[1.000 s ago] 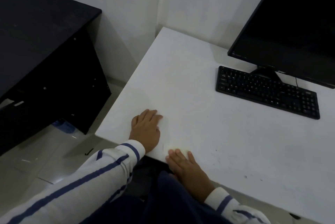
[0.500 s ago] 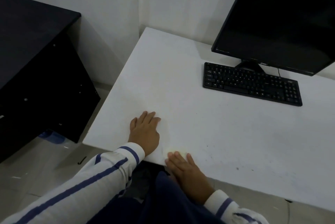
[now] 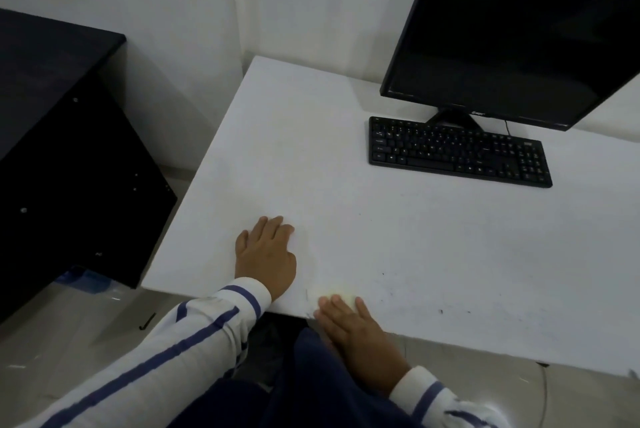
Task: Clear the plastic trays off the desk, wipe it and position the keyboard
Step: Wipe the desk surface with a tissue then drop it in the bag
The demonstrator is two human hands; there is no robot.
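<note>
left hand (image 3: 265, 252) spread flat on white desk (image 3: 381, 237), right hand (image 3: 349, 320) straight-fingered on pale yellow cloth (image 3: 341, 292), keyboard (image 3: 457, 152) before monitor (image 3: 512, 29)

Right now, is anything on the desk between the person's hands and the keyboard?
Nothing visible. Only bare desk lies between the left hand, the right hand and the keyboard; the pale cloth sits under the right hand at the near edge.

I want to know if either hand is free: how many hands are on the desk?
2. The left hand rests flat near the front left corner of the desk; the right hand lies at the front edge, fingers on a pale cloth. Neither is hidden.
</note>
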